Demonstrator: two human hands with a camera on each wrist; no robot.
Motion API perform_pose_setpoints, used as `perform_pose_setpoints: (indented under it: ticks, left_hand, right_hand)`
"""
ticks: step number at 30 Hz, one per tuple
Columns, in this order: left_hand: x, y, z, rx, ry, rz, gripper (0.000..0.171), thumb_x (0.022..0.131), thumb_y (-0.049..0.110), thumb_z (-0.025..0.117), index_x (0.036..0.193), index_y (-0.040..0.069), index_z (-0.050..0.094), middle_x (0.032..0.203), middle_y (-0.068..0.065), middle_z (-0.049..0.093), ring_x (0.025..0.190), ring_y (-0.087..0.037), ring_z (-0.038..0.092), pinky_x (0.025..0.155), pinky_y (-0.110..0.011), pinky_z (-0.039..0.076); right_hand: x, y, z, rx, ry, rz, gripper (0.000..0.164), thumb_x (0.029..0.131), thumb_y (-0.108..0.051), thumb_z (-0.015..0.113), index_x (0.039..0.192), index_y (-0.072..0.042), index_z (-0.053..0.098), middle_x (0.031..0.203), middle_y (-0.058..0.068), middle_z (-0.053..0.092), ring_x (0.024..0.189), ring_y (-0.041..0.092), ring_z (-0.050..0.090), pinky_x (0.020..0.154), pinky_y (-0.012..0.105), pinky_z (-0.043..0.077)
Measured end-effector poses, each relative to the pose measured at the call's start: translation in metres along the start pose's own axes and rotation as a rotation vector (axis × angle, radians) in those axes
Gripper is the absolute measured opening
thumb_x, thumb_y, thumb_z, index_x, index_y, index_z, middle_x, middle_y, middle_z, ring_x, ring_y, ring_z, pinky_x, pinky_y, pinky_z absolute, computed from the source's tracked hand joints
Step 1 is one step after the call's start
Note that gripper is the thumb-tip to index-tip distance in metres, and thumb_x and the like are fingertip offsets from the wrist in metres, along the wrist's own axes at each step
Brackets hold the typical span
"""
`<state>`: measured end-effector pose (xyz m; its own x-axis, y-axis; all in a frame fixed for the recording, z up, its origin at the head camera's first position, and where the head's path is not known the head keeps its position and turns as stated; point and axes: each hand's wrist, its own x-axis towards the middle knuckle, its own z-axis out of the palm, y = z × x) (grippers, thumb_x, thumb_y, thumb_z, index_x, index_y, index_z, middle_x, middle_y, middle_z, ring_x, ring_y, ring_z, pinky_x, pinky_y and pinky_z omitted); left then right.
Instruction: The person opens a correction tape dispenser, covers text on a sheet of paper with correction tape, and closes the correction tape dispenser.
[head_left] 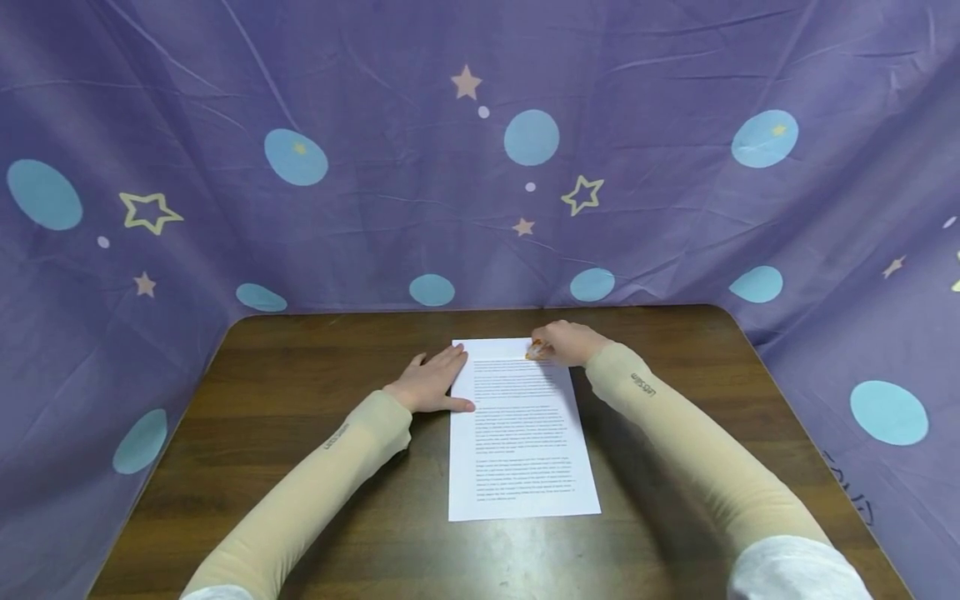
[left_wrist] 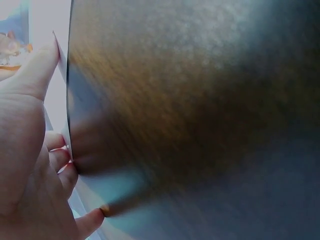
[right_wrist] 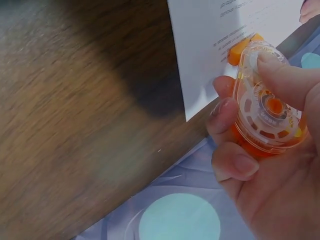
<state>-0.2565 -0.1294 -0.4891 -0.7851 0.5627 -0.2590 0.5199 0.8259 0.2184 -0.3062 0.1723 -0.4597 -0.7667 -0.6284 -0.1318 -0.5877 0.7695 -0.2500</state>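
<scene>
A printed sheet of paper (head_left: 517, 492) lies lengthwise on the wooden table. My left hand (head_left: 431, 385) rests with spread, straight fingers on the sheet's left edge near the top; in the left wrist view the thumb (left_wrist: 37, 70) lies over the white margin. My right hand (head_left: 572, 342) holds a clear and orange correction tape dispenser (right_wrist: 267, 107) at the sheet's upper right. Thumb on one face and curled fingers on the other grip its round body. Its orange tip (right_wrist: 242, 50) overlaps the printed lines in the right wrist view.
The brown table (head_left: 300, 358) spreads out around the sheet. Behind it and at both sides hangs a purple curtain (head_left: 405, 233) with stars and blue dots. Beige sleeves (head_left: 697, 450) cover both forearms.
</scene>
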Motion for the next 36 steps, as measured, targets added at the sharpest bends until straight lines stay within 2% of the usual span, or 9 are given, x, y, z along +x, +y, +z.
perform_pose_setpoints:
  ticks: [14,21,36]
  left_hand:
    - [0.000,-0.002,0.005,-0.005,-0.007,0.003,0.105,0.096,0.064,0.065,0.164,-0.003,0.021,0.173,-0.019,0.014,0.160,-0.033,0.014,0.121,-0.068,0.017]
    - [-0.001,-0.003,0.002,-0.009,-0.008,0.006,0.105,0.095,0.064,0.065,0.164,-0.002,0.021,0.173,-0.018,0.014,0.160,-0.032,0.015,0.121,-0.068,0.018]
    - [0.000,-0.002,0.000,-0.020,-0.012,-0.012,0.106,0.094,0.066,0.064,0.165,0.000,0.021,0.174,-0.016,0.014,0.161,-0.029,0.013,0.122,-0.067,0.016]
  right_hand:
    - [-0.008,0.015,0.004,-0.013,-0.013,0.024,0.006,0.099,-0.009,0.072,0.105,-0.010,0.072,0.095,0.002,0.071,0.083,0.019,0.065,0.075,0.041,0.056]
    - [-0.012,0.016,-0.001,-0.011,-0.019,0.057,0.008,0.099,-0.010,0.072,0.107,-0.010,0.073,0.096,0.002,0.072,0.085,0.020,0.066,0.076,0.043,0.056]
    - [-0.023,0.026,-0.003,0.022,0.004,0.064,0.009,0.098,-0.012,0.074,0.107,-0.012,0.074,0.096,0.003,0.073,0.084,0.020,0.066,0.078,0.045,0.056]
